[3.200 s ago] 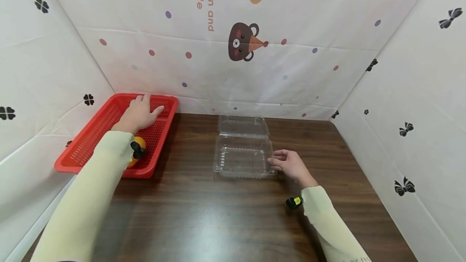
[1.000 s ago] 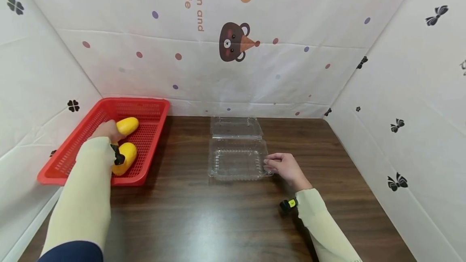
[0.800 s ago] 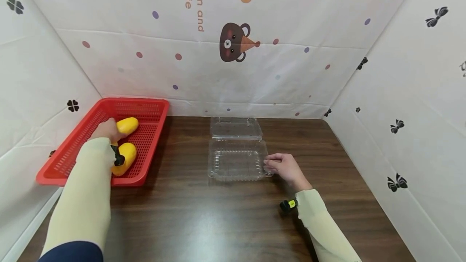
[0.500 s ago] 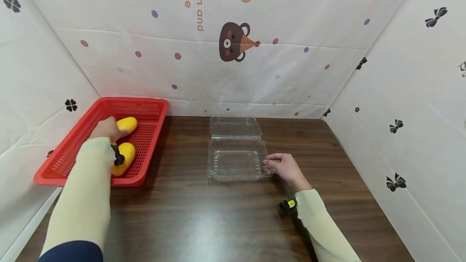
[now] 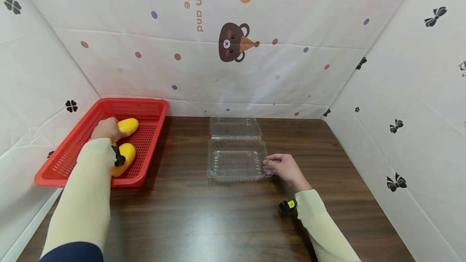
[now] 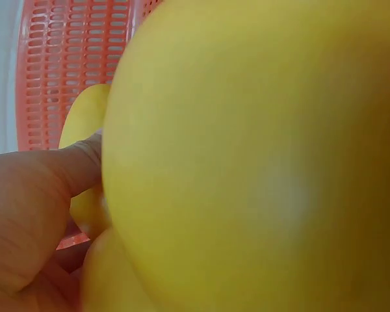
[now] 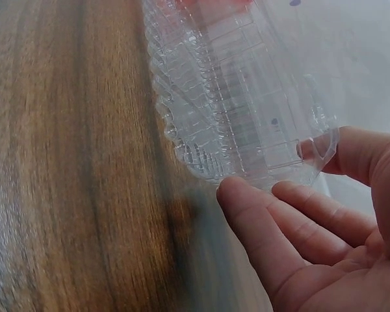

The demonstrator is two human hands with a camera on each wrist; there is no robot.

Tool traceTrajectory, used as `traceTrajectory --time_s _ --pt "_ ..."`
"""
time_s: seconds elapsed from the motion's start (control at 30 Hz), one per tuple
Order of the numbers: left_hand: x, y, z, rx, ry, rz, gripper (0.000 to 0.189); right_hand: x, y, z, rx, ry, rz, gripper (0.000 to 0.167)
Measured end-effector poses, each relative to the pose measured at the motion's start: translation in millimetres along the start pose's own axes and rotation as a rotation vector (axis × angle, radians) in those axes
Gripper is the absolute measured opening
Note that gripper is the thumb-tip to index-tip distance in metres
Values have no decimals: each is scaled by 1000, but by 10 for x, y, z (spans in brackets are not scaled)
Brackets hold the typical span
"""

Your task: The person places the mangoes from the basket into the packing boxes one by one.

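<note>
Red plastic forms the slotted basket on the left of the dark wood table, and yellow mangoes lie inside it. The left hand reaches in among them, its thumb against the upper mango; the lower mango sits just beside the wrist. In the head view the hand's own back hides its other fingers, so I cannot tell whether they close round a fruit. The left wrist view adds a large yellow surface right before the lens and another yellow surface below the thumb, hardly visible from above.

The right hand pinches the right rim of the clear plastic clamshell container. Only the right wrist view shows a fingertip through the plastic at the corner, with others at the ribbed edge. The lid is folded back, its far edge near the printed backdrop, leaving little room behind.

A broad strip of wood separates the basket's right wall from the container's left edge; a deeper one runs from the container's front edge toward the person, and more wood lies between the right hand and the side wall
</note>
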State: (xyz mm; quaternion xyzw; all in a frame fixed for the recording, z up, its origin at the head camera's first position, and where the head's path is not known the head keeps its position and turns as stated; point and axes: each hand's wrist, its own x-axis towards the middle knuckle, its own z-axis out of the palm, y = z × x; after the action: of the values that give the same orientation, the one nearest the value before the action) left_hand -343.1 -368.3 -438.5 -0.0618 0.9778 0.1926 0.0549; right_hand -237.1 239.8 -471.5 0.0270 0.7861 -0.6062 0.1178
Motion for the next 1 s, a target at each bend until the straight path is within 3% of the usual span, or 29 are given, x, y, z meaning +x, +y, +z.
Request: traceTrajectory --time_s 0.1,0.33,0.63,1.0 --pt "51 -75 5 -13 8 11 58 -3 -1 4 2 -7 -8 33" --pt "46 -86 -65 -37 41 32 66 5 6 2 6 -9 -5 34" --pt "13 30 -147 -102 61 30 78 6 16 0 -6 2 15 32" --pt "-50 168 -189 -166 63 115 86 10 32 -11 -23 12 23 30"
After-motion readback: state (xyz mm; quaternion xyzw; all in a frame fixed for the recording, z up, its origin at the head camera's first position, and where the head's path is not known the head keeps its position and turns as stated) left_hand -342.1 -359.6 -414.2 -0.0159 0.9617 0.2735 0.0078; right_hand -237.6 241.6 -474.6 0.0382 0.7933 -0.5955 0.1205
